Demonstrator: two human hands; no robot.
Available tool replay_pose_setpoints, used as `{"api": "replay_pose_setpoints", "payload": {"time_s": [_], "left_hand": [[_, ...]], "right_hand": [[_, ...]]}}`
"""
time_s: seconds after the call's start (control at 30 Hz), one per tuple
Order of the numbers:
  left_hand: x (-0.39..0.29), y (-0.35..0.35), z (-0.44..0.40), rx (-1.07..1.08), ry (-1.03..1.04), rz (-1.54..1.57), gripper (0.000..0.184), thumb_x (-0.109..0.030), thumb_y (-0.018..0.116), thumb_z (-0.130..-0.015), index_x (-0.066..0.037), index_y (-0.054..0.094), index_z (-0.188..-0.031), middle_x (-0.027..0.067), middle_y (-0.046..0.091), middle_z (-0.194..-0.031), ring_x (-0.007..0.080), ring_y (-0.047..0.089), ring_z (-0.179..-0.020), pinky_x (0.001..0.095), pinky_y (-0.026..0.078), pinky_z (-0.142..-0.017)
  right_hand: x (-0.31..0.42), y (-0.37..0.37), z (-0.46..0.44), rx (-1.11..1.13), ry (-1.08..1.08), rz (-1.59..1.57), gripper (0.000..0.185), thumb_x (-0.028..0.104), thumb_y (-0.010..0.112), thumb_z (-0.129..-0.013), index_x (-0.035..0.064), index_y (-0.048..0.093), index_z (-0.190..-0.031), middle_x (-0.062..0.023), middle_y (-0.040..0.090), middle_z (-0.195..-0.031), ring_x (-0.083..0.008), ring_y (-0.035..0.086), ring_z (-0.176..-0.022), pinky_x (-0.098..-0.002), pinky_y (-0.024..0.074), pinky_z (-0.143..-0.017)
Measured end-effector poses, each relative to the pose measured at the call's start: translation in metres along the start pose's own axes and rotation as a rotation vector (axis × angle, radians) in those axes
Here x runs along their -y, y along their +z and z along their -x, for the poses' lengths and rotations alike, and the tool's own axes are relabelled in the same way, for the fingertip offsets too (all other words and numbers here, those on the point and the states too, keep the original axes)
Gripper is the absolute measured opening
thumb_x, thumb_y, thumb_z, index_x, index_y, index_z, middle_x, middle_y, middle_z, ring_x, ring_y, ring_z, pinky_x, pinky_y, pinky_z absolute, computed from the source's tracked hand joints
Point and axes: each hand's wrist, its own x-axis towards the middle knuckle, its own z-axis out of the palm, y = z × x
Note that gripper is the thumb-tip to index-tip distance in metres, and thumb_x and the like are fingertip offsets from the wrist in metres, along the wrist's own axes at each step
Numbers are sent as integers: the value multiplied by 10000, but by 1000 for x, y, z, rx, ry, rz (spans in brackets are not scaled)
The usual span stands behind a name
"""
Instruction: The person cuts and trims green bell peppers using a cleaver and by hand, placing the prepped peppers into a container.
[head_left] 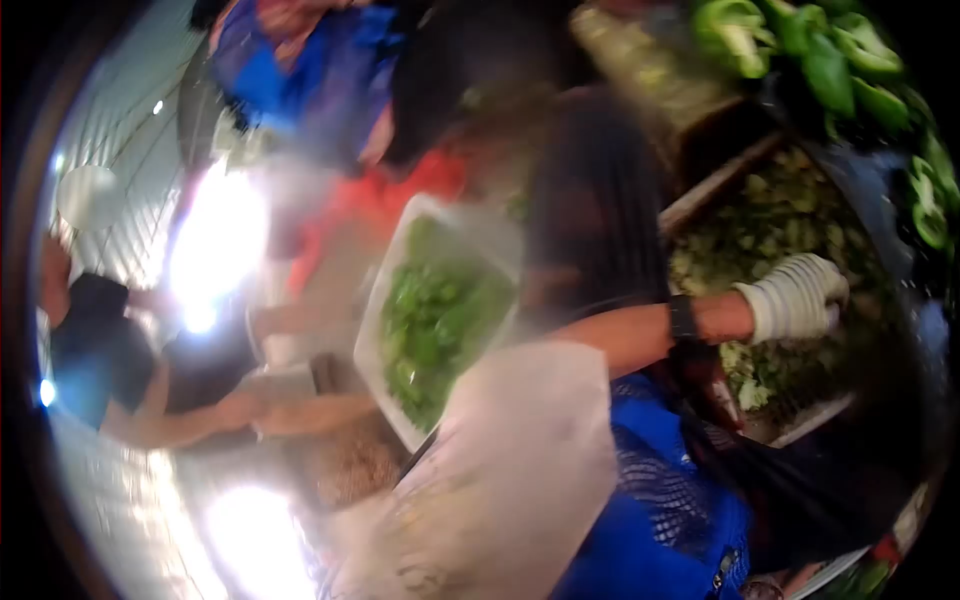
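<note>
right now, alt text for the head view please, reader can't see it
A white-gloved hand reaches over a crate of green pieces. Cut green peppers lie at upper right; a white tub of blurred greens sits near the centre.

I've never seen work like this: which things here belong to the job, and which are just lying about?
Likely part of the job: gloved hand, bin beneath it, green bits inside, cut green peppers, white tub of greens.

Likely just about: watch, bright light, red thing (too blurred to name).
</note>
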Motion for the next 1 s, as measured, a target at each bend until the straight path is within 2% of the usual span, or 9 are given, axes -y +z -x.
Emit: {"api": "replay_pose_setpoints", "payload": {"time_s": [0.13, 0.23, 0.37, 0.57, 0.67, 0.77, 0.87, 0.97, 1.0], "left_hand": [[-18, -20, -8, 22, 102, 12, 231, -180, 617, -808, -30, 708, -958, 175, 676, -942, 343, 666, -879, 425, 538, -808], [-37, -33, -15, 89, 48, 63, 202, -123, 596, -876, -11, 692, -1015, 125, 672, -942, 222, 668, -656, 352, 549, -682], [-50, -35, -29, 75, -99, 215, 171, -128, 644, -856, -27, 697, -984, 176, 682, -958, 332, 657, -933, 396, 520, -829], [-120, 3, -19, 435, 402, 84, 291, -159, 683, -855, -67, 693, -1131, 105, 709, -1061, 230, 682, -962, 356, 535, -880], [-137, 13, -25, 418, -51, 607, 236, -110, 654, -883, -16, 683, -1097, 92, 674, -998, 210, 628, -908, 366, 518, -828], [-146, 19, -45, 392, -333, 1167, 361, -19, 590, -929, -21, 590, -1289, 97, 642, -1232, 188, 617, -1112, 317, 526, -943], [-125, 20, -31, 190, 382, 561, 431, -154, 607, -933, -33, 540, -1341, 130, 608, -1274, 232, 609, -1147, 374, 547, -937], [-133, 2, -26, 393, -420, 1570, 517, -316, 631, -904, -38, 545, -1331, 145, 602, -1280, 278, 607, -1162, 429, 552, -938], [-126, -5, -26, 334, -466, 1523, 562, -359, 654, -875, -38, 550, -1325, 150, 604, -1280, 289, 610, -1161, 442, 554, -933]], "right_hand": [[28, -38, 23, -70, -28, -76, 756, 51, 669, -686, 49, 494, -1422, -131, 567, -1308, -254, 537, -1211, -381, 428, -1041], [63, -79, 46, -123, -73, -112, 784, 35, 673, -671, 46, 485, -1432, -131, 559, -1333, -253, 531, -1240, -382, 423, -1064], [126, -126, 53, -157, -180, -120, 822, 14, 677, -650, 43, 474, -1445, -131, 549, -1365, -253, 525, -1279, -382, 417, -1094], [263, -172, 77, -280, -282, 378, 823, -51, 664, -640, 85, 492, -1433, -100, 576, -1363, -201, 550, -1249, -335, 432, -1085], [329, -142, 87, -260, -263, 134, 800, -13, 704, -657, 98, 503, -1423, -104, 593, -1345, -206, 576, -1216, -353, 454, -1081], [371, -89, 87, -92, -352, -65, 707, 96, 740, -739, 94, 516, -1409, -106, 594, -1350, -214, 583, -1213, -371, 463, -1067], [370, -18, 59, -112, -569, -26, 554, 276, 709, -879, 108, 546, -1381, -152, 647, -1268, -264, 644, -1127, -360, 525, -960], [351, -12, 40, -31, -664, -22, 505, 392, 653, -913, 101, 596, -1322, -174, 638, -1271, -321, 647, -1114, -401, 540, -923], [338, -24, 26, -105, -651, 259, 457, 385, 650, -914, 86, 632, -1259, -170, 668, -1197, -318, 665, -1060, -401, 549, -891]]}}
